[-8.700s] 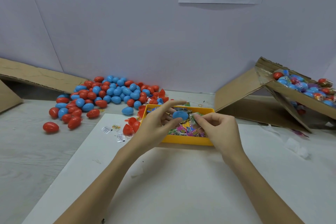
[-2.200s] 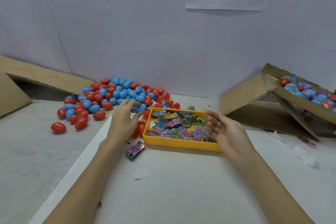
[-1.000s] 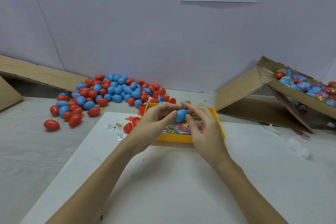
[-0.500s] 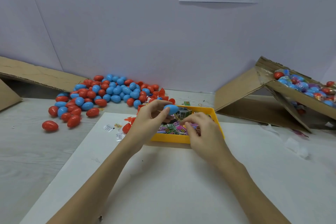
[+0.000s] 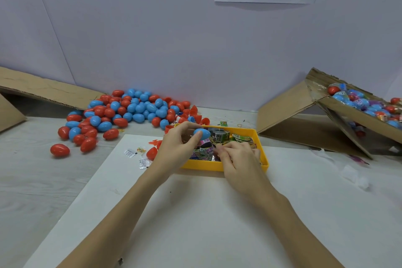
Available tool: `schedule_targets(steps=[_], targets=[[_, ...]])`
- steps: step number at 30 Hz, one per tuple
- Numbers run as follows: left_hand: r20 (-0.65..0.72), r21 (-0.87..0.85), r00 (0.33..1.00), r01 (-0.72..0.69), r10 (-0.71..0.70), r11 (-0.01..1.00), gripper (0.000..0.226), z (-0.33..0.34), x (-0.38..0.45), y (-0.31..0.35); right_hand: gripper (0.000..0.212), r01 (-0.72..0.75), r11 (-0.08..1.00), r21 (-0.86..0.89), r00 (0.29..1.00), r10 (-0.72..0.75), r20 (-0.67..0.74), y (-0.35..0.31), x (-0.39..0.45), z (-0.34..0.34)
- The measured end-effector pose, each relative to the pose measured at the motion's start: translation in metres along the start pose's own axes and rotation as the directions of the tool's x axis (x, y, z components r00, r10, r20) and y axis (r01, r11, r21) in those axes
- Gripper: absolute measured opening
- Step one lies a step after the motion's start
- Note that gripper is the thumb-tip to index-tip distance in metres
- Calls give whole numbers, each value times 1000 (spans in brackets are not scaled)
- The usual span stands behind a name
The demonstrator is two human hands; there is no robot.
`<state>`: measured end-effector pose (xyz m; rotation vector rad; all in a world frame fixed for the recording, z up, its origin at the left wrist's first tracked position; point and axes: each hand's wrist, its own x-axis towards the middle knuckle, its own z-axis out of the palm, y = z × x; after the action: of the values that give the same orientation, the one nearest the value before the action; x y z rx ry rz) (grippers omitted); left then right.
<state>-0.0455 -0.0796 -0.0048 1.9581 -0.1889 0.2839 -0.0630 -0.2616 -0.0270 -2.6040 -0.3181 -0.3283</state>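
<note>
The one camera rides on the person's head and looks forward and down, wide-angled. It sits close over the worktop [image 5: 32,180]: both forearms [image 5: 121,213] enter from the bottom edge, and the left hand [image 5: 176,146] and right hand [image 5: 239,159] lie near the centre. It faces the pale back wall [image 5: 152,28], with cardboard flaps [image 5: 43,91] at either side edge.

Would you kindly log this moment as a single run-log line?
left hand: holds blue egg over yellow tray | right hand: reaches among packets, grip unclear

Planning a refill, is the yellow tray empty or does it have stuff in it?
Not empty: the yellow tray holds a heap of small printed packets.
</note>
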Motion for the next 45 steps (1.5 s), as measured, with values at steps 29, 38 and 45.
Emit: schedule_targets(steps=[29, 38, 45], targets=[[69, -181, 997, -20, 33, 983, 10, 2, -5, 7, 22, -8, 540, 842, 980, 173, -102, -12, -1, -16], [168, -172, 984, -36, 65, 984, 11, 5, -7, 8, 12, -45, 614, 788, 953, 262, -150, 0, -1, -14], [180, -267, 982, -14, 64, 964, 42, 4, -3, 5, 15, -98, 693, 715, 936, 309, -171, 3, -2, -14]])
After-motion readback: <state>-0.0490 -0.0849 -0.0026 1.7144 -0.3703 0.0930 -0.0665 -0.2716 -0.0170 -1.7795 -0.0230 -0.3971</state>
